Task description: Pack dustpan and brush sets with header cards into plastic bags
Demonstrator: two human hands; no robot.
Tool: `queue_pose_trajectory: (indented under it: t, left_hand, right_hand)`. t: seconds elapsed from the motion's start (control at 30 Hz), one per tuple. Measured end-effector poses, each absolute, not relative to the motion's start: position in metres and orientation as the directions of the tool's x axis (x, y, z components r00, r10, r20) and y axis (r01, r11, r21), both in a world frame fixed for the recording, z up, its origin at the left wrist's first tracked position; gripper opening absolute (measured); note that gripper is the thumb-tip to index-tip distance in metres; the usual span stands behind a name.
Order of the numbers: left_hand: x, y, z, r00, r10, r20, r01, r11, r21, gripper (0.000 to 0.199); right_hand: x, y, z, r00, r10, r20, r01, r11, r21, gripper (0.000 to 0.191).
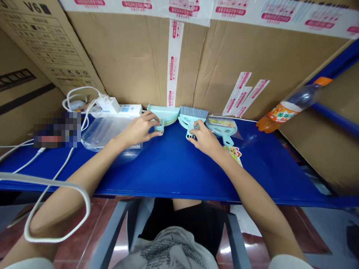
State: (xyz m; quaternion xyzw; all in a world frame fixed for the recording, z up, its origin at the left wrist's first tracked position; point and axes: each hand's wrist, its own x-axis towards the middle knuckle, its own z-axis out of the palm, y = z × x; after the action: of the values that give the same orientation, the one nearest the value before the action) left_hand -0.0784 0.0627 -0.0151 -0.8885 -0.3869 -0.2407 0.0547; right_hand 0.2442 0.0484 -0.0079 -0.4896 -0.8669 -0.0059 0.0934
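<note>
A stack of small mint-green dustpans (165,112) lies at the back of the blue table. My left hand (144,129) is closed around the stacked handles, thumb below and fingers above. Just to the right is a stack of small light-blue brushes (190,120) with grey bristles toward the cardboard. My right hand (203,138) pinches the brush handles between thumb and fingers. Beside that hand, a dustpan in clear plastic wrapping (224,129) points its looped handle toward me. A colourful printed card (234,154) is partly covered by my right forearm.
Clear plastic bags (103,132) lie left, near a white power strip (130,110) and looping white cables (60,172). An orange drink bottle (286,111) leans at the right. Large cardboard (134,59) walls the back. The blue table's (174,179) front edge is close to my lap.
</note>
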Motion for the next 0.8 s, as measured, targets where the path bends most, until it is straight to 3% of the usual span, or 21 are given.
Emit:
queue_pose_trajectory:
  t: [0.2,0.4,0.7,0.8]
  left_hand:
    - [-0.074,0.058,-0.019,0.549,0.698,0.46,0.779,-0.627,0.022,0.024]
    - [-0.068,0.053,-0.017,0.526,0.72,0.453,0.812,-0.583,-0.017,0.021]
    - [-0.068,0.053,-0.022,0.47,0.755,0.458,0.848,-0.53,0.003,0.021]
    - [-0.068,0.054,-0.026,0.447,0.782,0.434,0.854,-0.517,0.053,0.027]
  right_hand:
    - [0.233,0.04,-0.012,-0.457,0.874,0.165,0.884,0.466,-0.024,0.029]
    - [0.239,0.048,-0.017,-0.381,0.886,0.263,0.904,0.417,-0.096,0.03]
    - [0.252,0.061,-0.029,-0.505,0.845,0.177,0.833,0.531,-0.158,0.015]
    - [0.25,0.061,-0.029,-0.488,0.857,0.167,0.835,0.514,-0.198,0.019]
